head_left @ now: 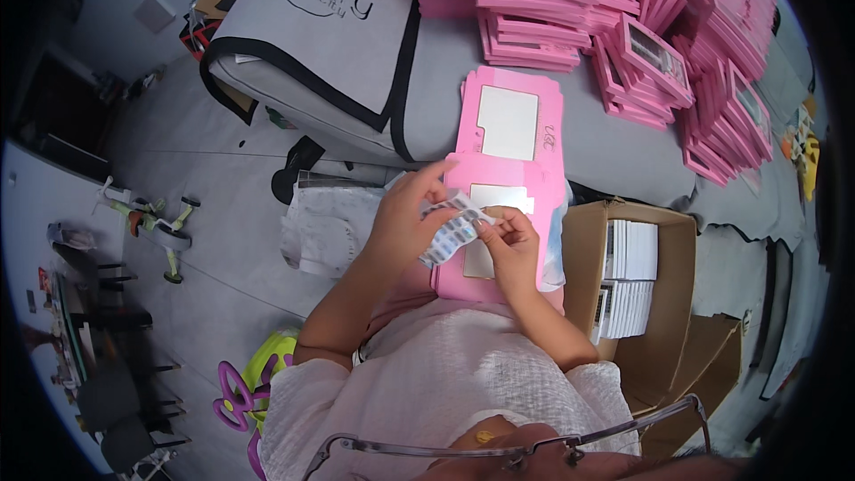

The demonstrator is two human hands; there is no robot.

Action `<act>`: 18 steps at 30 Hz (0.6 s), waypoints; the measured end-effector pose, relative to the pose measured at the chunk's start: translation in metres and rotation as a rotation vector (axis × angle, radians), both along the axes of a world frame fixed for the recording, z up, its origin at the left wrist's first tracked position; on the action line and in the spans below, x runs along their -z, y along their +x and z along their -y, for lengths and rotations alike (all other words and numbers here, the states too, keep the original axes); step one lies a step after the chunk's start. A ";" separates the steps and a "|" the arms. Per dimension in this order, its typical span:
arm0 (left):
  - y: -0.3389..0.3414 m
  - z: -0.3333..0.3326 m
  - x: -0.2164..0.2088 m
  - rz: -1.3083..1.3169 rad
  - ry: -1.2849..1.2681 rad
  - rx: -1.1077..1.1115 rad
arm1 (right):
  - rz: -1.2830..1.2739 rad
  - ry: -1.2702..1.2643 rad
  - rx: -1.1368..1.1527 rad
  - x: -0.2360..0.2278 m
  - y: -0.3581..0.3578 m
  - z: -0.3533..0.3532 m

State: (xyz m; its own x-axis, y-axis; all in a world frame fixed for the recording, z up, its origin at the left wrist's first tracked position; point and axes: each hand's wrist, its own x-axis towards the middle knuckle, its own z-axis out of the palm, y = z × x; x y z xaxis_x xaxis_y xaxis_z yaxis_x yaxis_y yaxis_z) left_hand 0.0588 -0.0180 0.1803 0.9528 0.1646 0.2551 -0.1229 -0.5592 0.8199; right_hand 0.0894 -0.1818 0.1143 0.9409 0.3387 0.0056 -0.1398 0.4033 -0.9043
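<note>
Both hands meet over my lap at a white sheet with rows of small bluish-grey oval stickers. My left hand grips its left side by the thumb, with the index finger raised off it. At the right end, thumb and fingertips of my right hand pinch the edge; whether a single sticker is between them is too small to see. Beneath the hands lies a flat pink cardboard blank with a white rectangular window. Another pink blank of the same kind overlaps beyond it, resting on the sofa edge.
Tall stacks of pink windowed boxes stand on the grey sofa. To my right is an open cardboard carton holding white packs. A crumpled plastic bag lies on the floor left; a child's bike stands farther off.
</note>
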 end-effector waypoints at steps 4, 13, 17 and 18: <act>-0.004 -0.004 0.026 0.149 0.079 -0.026 | -0.163 0.007 -0.097 0.022 -0.009 -0.005; 0.005 0.018 0.039 -0.070 -0.047 0.185 | 0.187 -0.417 -0.058 0.005 0.006 0.017; 0.007 0.031 0.054 -0.048 -0.204 0.107 | 0.083 -0.364 -0.025 0.008 0.009 0.031; 0.009 0.033 0.059 -0.017 -0.150 0.118 | 0.072 -0.389 -0.029 0.009 0.008 0.034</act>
State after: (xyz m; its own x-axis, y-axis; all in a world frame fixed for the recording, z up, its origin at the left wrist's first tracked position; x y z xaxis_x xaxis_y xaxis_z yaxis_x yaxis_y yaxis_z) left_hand 0.0673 -0.0507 0.1218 0.9718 0.0859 0.2195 -0.1658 -0.4129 0.8956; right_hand 0.0977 -0.2155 0.1057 0.9329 0.3547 -0.0629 -0.0767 0.0250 -0.9967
